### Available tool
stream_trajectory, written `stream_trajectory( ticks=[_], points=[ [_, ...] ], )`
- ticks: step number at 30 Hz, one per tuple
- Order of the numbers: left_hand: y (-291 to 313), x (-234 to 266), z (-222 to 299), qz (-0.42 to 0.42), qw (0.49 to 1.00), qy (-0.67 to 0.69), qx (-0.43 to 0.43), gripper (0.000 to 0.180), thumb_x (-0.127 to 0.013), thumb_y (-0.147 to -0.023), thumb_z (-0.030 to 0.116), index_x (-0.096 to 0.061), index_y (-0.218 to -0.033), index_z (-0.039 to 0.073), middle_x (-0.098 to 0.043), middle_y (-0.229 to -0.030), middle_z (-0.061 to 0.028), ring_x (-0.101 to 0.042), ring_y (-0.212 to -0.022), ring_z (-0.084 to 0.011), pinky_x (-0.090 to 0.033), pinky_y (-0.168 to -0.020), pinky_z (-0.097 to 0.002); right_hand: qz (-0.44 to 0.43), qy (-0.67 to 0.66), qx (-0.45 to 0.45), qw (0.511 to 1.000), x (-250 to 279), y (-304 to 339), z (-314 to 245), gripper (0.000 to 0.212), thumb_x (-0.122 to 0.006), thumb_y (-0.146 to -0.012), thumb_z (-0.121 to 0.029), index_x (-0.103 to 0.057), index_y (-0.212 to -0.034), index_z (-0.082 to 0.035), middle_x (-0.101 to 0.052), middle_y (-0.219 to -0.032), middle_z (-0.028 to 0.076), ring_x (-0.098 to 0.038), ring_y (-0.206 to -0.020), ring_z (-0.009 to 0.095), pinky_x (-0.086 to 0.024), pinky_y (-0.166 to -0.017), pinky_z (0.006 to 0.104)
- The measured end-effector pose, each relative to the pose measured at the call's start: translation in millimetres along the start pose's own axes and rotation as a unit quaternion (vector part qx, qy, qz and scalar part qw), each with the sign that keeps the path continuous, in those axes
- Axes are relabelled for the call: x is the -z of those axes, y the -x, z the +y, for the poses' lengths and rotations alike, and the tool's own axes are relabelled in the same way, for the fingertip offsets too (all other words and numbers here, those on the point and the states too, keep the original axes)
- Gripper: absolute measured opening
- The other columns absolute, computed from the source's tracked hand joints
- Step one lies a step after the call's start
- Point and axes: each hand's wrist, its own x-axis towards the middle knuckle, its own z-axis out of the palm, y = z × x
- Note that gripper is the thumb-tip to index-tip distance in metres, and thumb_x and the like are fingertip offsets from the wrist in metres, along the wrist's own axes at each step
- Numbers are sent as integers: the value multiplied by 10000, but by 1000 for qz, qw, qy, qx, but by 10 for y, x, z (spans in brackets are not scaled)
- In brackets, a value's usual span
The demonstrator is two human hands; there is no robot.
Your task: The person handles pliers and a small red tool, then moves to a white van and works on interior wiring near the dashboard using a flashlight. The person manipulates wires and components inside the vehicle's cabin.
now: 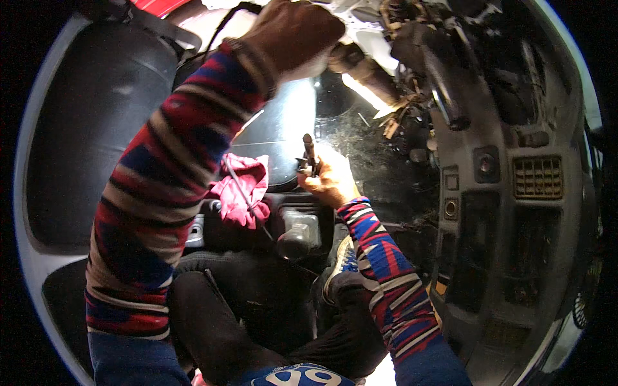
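Note:
My left hand (297,37) is raised at the top of the view, its fingers curled closed; whatever they hold is hidden behind the hand. A dark cylindrical part (364,72) lies just beyond its knuckles. Lower down, near the middle, my right hand (333,177) grips a small dark tool (309,151) with a slim, rounded end pointing away from me; its exact kind does not show. To the left of that hand, a crumpled dark pink cloth (241,193) lies beside the gear lever (295,242).
A black seat (96,128) fills the left side. On the right runs a grey dashboard (463,257) with an air vent (538,177) and bare openings. Exposed dark parts (444,83) hang at the upper right. Strong light falls on the far black surface (283,138).

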Motion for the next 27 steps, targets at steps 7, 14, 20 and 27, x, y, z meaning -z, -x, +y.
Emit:
stream_trajectory(
  ticks=[7,14,20,27],
  points=[
    [44,188,91,-52,986,55,147,63,-703,-770,166,-727,-756,109,-713,-771,-111,-716,-843,-323,-486,-859,-553,42,78,50,995,-269,-1,163,363,-777,-781,-171,-627,-1082,-34,-663,-864,96,-644,-759,205,-538,-742,358],
    [-39,214,28,32,988,25,148,210,-654,-855,299,-735,-737,146,-726,-757,-73,-708,-777,-276,-464,-846,-493,25,61,10,998,-399,5,243,448,-809,-820,-149,-615,-1187,17,-690,-994,70,-658,-822,136,-567,-784,312],
    [-176,165,-58,70,993,-11,91,190,-648,-853,306,-745,-756,176,-724,-736,-34,-696,-749,-231,-420,-854,-440,20,14,-21,999,-370,-5,148,445,-807,-825,-140,-616,-1197,14,-692,-1002,70,-659,-824,129,-569,-789,308],
    [-221,369,44,-14,990,53,128,295,-639,-914,403,-758,-827,148,-736,-812,-65,-700,-784,-262,-431,-874,-464,48,82,48,994,-295,-75,164,379,-797,-799,-163,-627,-1106,-21,-687,-886,59,-646,-750,135,-545,-711,310]
  ],
)
